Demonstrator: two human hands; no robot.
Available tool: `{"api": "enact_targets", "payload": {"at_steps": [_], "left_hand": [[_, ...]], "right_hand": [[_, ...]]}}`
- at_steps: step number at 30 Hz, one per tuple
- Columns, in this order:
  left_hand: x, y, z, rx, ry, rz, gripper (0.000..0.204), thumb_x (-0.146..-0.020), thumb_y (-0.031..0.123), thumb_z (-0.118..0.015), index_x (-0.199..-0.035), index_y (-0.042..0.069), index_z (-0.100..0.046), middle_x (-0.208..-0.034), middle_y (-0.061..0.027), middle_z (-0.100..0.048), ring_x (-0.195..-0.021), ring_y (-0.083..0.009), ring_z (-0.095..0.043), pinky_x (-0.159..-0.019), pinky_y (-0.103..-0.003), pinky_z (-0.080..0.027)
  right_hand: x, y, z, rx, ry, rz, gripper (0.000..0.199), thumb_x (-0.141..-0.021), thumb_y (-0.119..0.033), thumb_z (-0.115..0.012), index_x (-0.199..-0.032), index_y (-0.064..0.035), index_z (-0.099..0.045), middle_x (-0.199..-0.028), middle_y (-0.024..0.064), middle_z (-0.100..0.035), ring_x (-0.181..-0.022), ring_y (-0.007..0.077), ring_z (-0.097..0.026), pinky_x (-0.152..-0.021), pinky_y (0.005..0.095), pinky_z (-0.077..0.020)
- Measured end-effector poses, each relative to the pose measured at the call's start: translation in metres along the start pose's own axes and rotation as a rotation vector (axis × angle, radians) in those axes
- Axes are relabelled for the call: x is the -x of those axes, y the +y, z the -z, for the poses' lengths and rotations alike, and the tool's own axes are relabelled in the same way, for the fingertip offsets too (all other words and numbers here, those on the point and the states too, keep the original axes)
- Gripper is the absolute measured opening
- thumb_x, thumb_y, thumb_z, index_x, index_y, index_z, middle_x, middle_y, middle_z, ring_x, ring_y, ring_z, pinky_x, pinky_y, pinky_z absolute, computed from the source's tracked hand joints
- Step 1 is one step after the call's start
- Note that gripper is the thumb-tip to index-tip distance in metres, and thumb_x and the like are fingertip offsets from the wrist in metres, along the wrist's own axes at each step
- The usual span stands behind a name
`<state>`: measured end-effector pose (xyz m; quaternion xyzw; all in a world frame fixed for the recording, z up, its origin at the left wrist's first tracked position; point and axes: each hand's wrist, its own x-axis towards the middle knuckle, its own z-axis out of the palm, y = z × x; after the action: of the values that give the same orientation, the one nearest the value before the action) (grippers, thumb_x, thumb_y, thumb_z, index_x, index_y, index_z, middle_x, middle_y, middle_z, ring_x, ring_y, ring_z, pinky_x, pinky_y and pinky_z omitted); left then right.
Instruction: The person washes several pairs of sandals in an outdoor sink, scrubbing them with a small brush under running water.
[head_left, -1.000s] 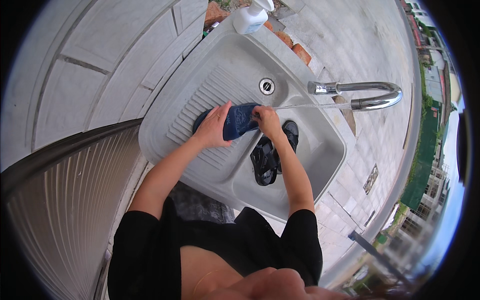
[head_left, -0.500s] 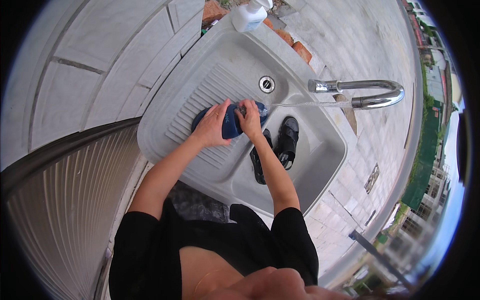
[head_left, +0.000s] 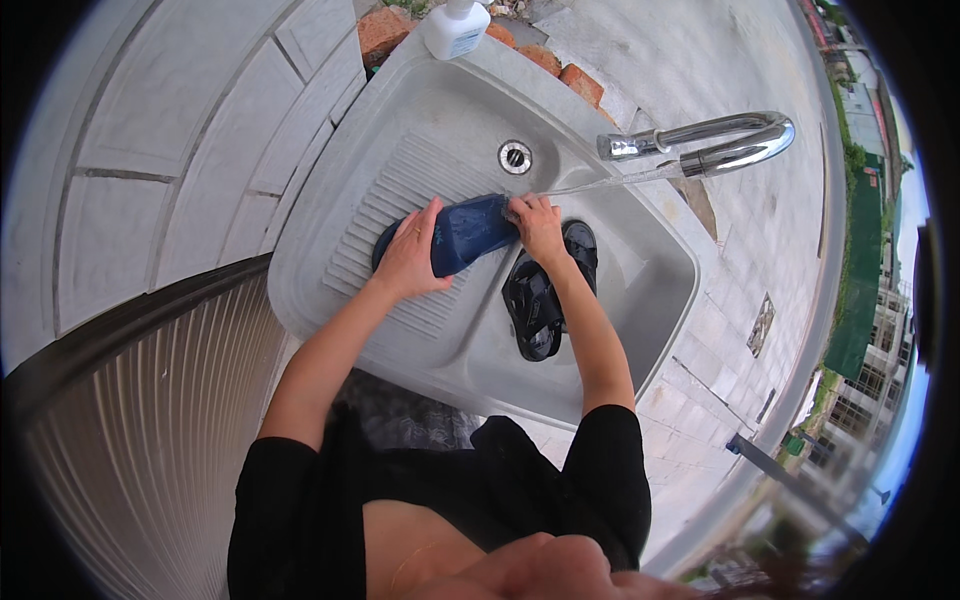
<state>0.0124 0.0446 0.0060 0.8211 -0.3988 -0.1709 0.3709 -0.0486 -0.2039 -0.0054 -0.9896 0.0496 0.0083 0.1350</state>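
A wet blue slide sandal (head_left: 475, 232) lies across the ribbed washboard (head_left: 420, 180) of a grey stone sink. My left hand (head_left: 408, 255) is wrapped over the sandal's strap end and holds it. At the sandal's other end my right hand (head_left: 538, 228) presses with its fingers curled; a small greyish lump seems to be under the fingertips, too hidden to name. Close by that hand, a thin stream of water (head_left: 610, 182) arrives from the chrome faucet (head_left: 705, 145). In the right basin, partly behind my right forearm, rests a pair of black sandals (head_left: 540, 305).
A white pump bottle (head_left: 457, 30) stands on the sink's far rim, beside several orange bricks (head_left: 540, 58). The drain (head_left: 515, 157) sits beyond the washboard. A white tiled wall (head_left: 170, 150) borders the left side, and pale paving (head_left: 690, 60) extends to the right.
My right hand has slid from the sandal's middle to its right end, baring more of the blue footbed. The view has shifted slightly, and more of the black sandals shows.
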Motion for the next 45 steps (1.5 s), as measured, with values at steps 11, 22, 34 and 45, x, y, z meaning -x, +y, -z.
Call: {"api": "enact_targets", "payload": {"at_steps": [11, 22, 34, 45], "left_hand": [[-0.003, -0.005, 0.0, 0.021, 0.053, -0.032, 0.112, -0.052, 0.024, -0.078, -0.139, 0.0, -0.01, -0.131, -0.0199, -0.038, -0.123, -0.0309, -0.037, -0.106, -0.044, -0.025], [-0.012, 0.013, 0.03, -0.21, 0.067, 0.009, 0.054, -0.053, 0.028, -0.076, -0.094, -0.001, -0.057, -0.106, -0.0142, -0.055, -0.113, -0.0299, -0.044, -0.099, -0.041, -0.033], [0.0, -0.025, 0.033, 0.309, 0.054, 0.151, 0.046, -0.059, 0.012, -0.063, -0.105, 0.011, -0.06, -0.117, -0.0043, -0.058, -0.129, -0.0309, -0.026, -0.108, -0.041, -0.019], [0.002, -0.036, 0.032, 0.657, 0.024, 0.252, 0.041, -0.057, 0.01, -0.063, -0.097, 0.002, -0.063, -0.11, -0.0069, -0.062, -0.115, -0.0195, -0.047, -0.109, -0.038, -0.017]], "right_hand": [[-0.041, -0.026, -0.018, -0.003, 0.018, -0.065, 0.013, -0.083, -0.026, -0.056, -0.091, -0.0157, -0.056, -0.093, 0.0049, -0.053, -0.093, 0.029, -0.049, -0.073, 0.0443, -0.0362], [-0.004, -0.018, -0.002, -0.425, 0.473, -0.34, 0.019, -0.081, -0.018, -0.061, -0.094, -0.0061, -0.055, -0.091, 0.0164, -0.055, -0.087, 0.035, -0.049, -0.075, 0.0432, -0.0396], [-0.027, -0.142, -0.034, -0.664, 0.692, -0.342, 0.016, -0.081, -0.013, -0.059, -0.084, -0.0008, -0.049, -0.081, 0.0167, -0.046, -0.077, 0.0331, -0.044, -0.07, 0.0408, -0.0363], [-0.043, -0.126, -0.038, -0.783, 0.714, -0.446, 0.018, -0.08, -0.014, -0.059, -0.068, -0.002, -0.051, -0.077, 0.0179, -0.05, -0.073, 0.0338, -0.043, -0.067, 0.0425, -0.035]]}}
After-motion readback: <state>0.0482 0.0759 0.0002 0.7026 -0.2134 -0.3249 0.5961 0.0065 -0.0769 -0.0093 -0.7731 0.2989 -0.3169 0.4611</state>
